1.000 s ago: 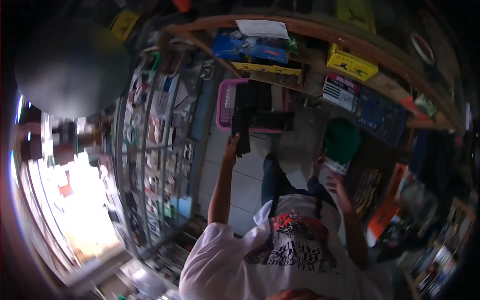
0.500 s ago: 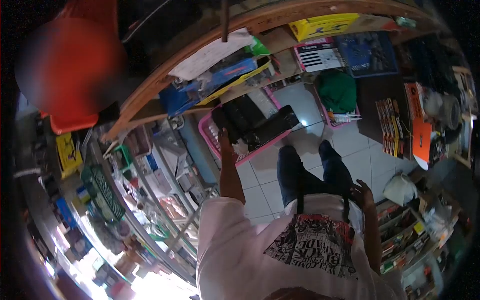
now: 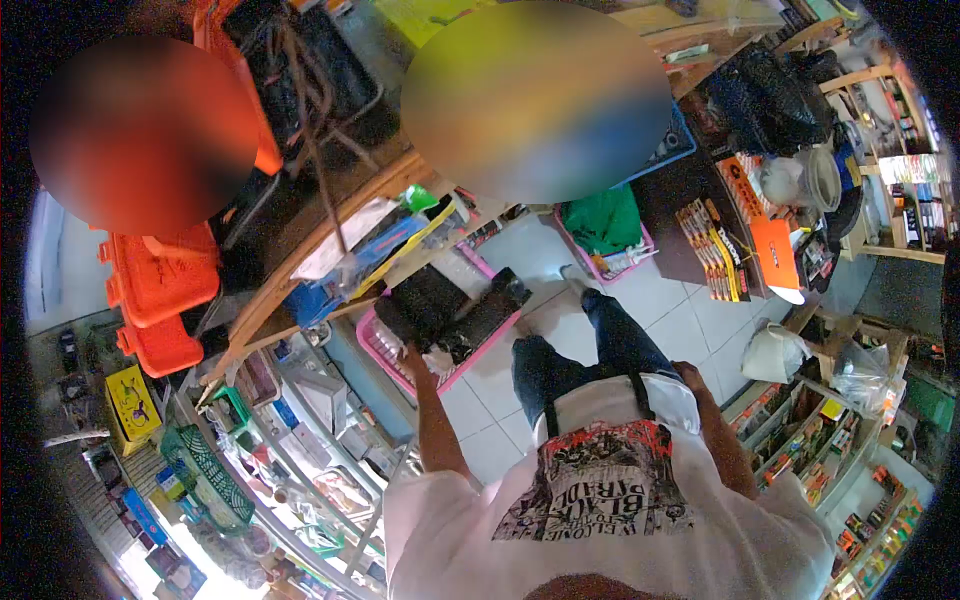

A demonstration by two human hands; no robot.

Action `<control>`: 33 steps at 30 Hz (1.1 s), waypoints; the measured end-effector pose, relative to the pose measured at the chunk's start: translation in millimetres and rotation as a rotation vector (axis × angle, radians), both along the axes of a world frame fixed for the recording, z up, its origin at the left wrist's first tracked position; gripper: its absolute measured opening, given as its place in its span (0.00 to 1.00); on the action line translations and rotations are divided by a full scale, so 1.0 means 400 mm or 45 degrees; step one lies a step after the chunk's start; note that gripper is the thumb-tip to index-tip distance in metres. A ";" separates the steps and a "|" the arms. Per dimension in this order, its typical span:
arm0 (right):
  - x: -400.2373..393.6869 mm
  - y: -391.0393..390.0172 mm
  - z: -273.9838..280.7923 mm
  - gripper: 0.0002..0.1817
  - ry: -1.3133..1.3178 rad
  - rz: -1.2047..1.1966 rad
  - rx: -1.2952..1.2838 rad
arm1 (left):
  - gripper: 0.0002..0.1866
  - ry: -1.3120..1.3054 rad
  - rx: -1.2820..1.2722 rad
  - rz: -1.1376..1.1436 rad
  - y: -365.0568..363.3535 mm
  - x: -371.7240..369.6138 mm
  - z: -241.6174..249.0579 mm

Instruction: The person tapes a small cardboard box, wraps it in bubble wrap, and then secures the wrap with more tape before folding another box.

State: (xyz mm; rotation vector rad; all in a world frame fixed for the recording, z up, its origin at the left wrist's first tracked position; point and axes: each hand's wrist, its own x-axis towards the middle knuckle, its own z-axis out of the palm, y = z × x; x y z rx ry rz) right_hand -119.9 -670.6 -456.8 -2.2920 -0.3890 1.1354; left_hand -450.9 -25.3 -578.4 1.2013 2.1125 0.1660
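Note:
My left hand (image 3: pixel 413 362) reaches down to the near left side of a pink plastic basket (image 3: pixel 463 380), its fingers stretched out over the rim. Beside the fingers, a bulky black item (image 3: pixel 422 302) and a longer black piece (image 3: pixel 487 318) lie in the basket, with something whitish (image 3: pixel 436 360) between them and the rim. Whether the fingertips press on the black item cannot be made out. My right hand (image 3: pixel 688 376) hangs by my right hip with nothing visible in it, its fingers loosely apart and partly dark against my trousers.
A wooden-edged counter (image 3: pixel 265 320) runs above the basket. Farther right, a second pink basket (image 3: pixel 628 268) holds a green cloth (image 3: pixel 602 222). Glass shelving (image 3: pixel 300 440) stands at left. A white bag (image 3: pixel 775 352) sits at right near divided racks (image 3: pixel 815 445). Blurred patches hide the upper area.
My view has shifted, so the basket and counter sit lower and farther left. My left hand stays at the basket's side. My right hand has drawn closer against my hip.

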 end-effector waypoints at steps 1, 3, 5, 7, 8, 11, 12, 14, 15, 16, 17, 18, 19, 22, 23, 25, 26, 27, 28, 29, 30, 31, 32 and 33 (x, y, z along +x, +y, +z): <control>0.041 0.034 0.012 0.19 0.122 -0.088 -0.023 | 0.26 -0.220 0.043 0.090 -0.022 -0.039 -0.049; 0.143 0.064 -0.045 0.20 0.128 -0.035 -0.007 | 0.22 -0.508 0.101 0.172 -0.114 -0.114 -0.125; 0.271 0.113 -0.071 0.20 0.349 -0.085 0.082 | 0.20 -0.642 0.142 0.140 -0.232 -0.103 -0.117; 0.350 0.179 -0.060 0.22 0.816 -0.263 0.231 | 0.21 -0.451 0.470 0.020 -0.363 -0.090 -0.097; 0.393 0.212 -0.064 0.23 0.691 -0.041 0.214 | 0.21 -0.202 0.233 -0.058 -0.422 -0.078 -0.029; 0.510 0.278 -0.045 0.26 0.411 0.334 0.125 | 0.22 -0.351 -0.013 0.125 -0.583 -0.030 -0.042; 0.549 0.326 0.038 0.29 0.411 0.358 -0.114 | 0.21 -0.280 -0.123 -0.013 -0.610 -0.005 -0.038; 0.604 0.342 0.063 0.32 0.431 0.317 -0.324 | 0.19 -0.403 -0.288 -0.120 -0.668 0.058 -0.018; 0.623 0.354 0.096 0.34 0.491 0.214 -0.375 | 0.18 -0.534 -0.367 -0.155 -0.687 0.099 -0.008; 0.642 0.366 0.132 0.35 0.545 0.107 -0.426 | 0.17 -0.656 -0.436 -0.200 -0.698 0.140 -0.001; 0.662 0.373 0.135 0.36 0.553 0.058 -0.450 | 0.16 -0.779 -0.493 -0.238 -0.697 0.184 0.002; 0.673 0.374 0.132 0.36 0.564 0.008 -0.473 | 0.15 -0.886 -0.518 -0.282 -0.691 0.229 0.005; 0.689 0.375 0.130 0.37 0.573 -0.042 -0.498 | 0.14 -0.974 -0.527 -0.318 -0.679 0.276 0.008; 0.758 0.389 0.177 0.36 0.574 0.087 -0.485 | 0.12 -1.066 -0.461 -0.417 -0.607 0.421 0.038; 0.782 0.399 0.216 0.35 0.584 0.139 -0.453 | 0.11 -1.048 -0.418 -0.456 -0.575 0.473 0.060; 0.824 0.427 0.312 0.28 0.562 0.097 -0.115 | 0.13 -0.935 -0.513 -0.418 -0.490 0.550 0.134; 0.846 0.437 0.333 0.26 0.601 0.054 0.126 | 0.17 -0.959 -0.458 -0.360 -0.465 0.546 0.108; 0.876 0.449 0.358 0.24 0.633 0.007 0.366 | 0.21 -0.984 -0.403 -0.304 -0.443 0.538 0.070; 0.903 0.474 0.404 0.24 0.556 -0.031 0.350 | 0.23 -1.037 -0.333 -0.280 -0.425 0.531 0.052; 0.926 0.505 0.462 0.24 0.480 -0.072 0.333 | 0.24 -1.088 -0.265 -0.256 -0.415 0.526 0.047; 0.956 0.521 0.504 0.24 0.405 -0.112 0.316 | 0.23 -1.027 -0.261 -0.354 -0.400 0.519 0.055; 0.989 0.521 0.525 0.22 0.389 -0.122 0.400 | 0.23 -0.965 -0.252 -0.452 -0.383 0.512 0.071; 1.020 0.518 0.539 0.20 0.372 -0.131 0.485 | 0.22 -0.901 -0.242 -0.549 -0.378 0.506 0.087; 1.049 0.515 0.552 0.17 0.356 -0.139 0.569 | 0.22 -0.833 -0.303 -0.469 -0.393 0.504 0.118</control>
